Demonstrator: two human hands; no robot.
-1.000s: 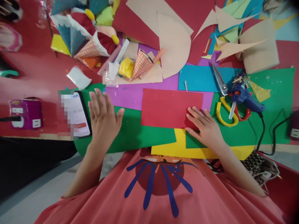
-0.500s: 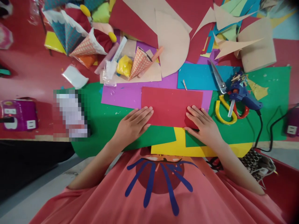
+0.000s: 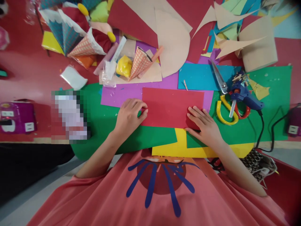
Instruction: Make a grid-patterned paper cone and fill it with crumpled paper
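A red rectangular craft sheet (image 3: 169,106) lies flat in front of me, over purple and green sheets. At its left edge my left hand (image 3: 130,114) has its fingers curled, with thumb and forefinger closed together on the edge. My right hand (image 3: 204,125) rests flat on the sheet's right end, fingers stretched out and slightly apart. To the right of that hand are scissors (image 3: 226,97) with yellow and red handles. A blue glue gun (image 3: 246,95) lies across them, its cord running to the right.
Beyond the red sheet are a checked paper cone (image 3: 140,62), a yellow bundle (image 3: 124,66) and a blue sheet (image 3: 196,77). Beige and red offcuts crowd the back. At left lie a white packet (image 3: 73,77), a blurred-out object (image 3: 71,116) and a purple power socket (image 3: 18,117).
My left hand has gone from lying flat on the sheet to curling its fingers at the left edge, shifting slightly left. My right hand and the sheet stay in place.
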